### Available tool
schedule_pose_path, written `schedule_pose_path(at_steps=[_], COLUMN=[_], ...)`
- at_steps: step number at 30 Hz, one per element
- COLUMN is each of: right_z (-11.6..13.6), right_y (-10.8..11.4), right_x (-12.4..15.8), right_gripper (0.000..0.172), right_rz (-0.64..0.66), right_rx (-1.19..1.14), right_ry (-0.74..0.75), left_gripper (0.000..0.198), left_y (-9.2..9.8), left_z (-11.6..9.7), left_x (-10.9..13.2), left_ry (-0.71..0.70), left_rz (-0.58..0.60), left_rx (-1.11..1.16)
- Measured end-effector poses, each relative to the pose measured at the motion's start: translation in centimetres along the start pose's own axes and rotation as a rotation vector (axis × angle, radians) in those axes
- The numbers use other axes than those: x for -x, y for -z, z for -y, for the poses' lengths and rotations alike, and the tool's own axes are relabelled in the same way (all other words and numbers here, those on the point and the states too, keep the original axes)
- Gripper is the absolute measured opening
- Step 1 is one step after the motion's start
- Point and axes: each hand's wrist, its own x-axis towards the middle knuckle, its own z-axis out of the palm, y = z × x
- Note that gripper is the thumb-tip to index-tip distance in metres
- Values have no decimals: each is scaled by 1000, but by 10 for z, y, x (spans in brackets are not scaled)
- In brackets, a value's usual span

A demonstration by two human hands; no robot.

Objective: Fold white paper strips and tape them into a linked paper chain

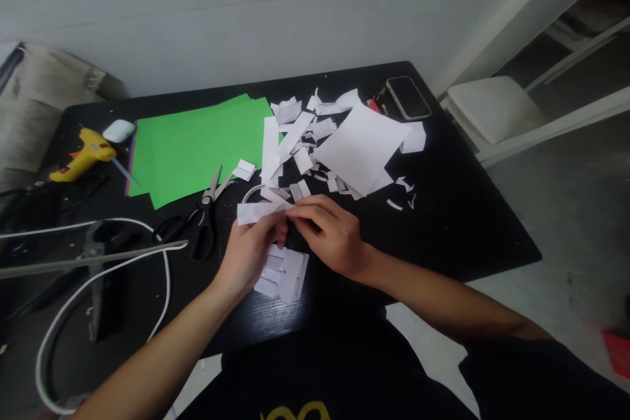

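A narrow white paper strip (256,211) is pinched in my left hand (251,246), its free end pointing left. My right hand (329,233) pinches the same strip at its right end, fingertips close to the left thumb. Just below the hands lies a small stack of folded white paper pieces (283,273) on the black table. Open scissors (207,200) with black handles rest left of my left hand. Beyond the hands spreads a pile of white paper scraps (295,138), with a larger white sheet (361,147) at its right.
Green paper sheets (197,144) lie at the back left of the black table (472,223). A yellow glue gun (86,154) and a white earphone case (119,130) are beside them. White cable (166,275) loops at left. A phone (408,98) sits at the back right corner.
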Motion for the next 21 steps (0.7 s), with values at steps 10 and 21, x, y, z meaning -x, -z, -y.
schedule_pose_path(at_steps=[10, 21], right_z=[6, 1], right_y=[3, -2], right_x=[-5, -5], right_gripper=[17, 16], right_rz=[80, 43], right_rx=[-182, -423], right_ry=[-210, -492], left_gripper=[21, 20], left_y=[8, 10], left_z=[-3, -5], left_x=[1, 0], left_ry=[-143, -178], left_rz=[87, 33], left_rx=[-169, -340])
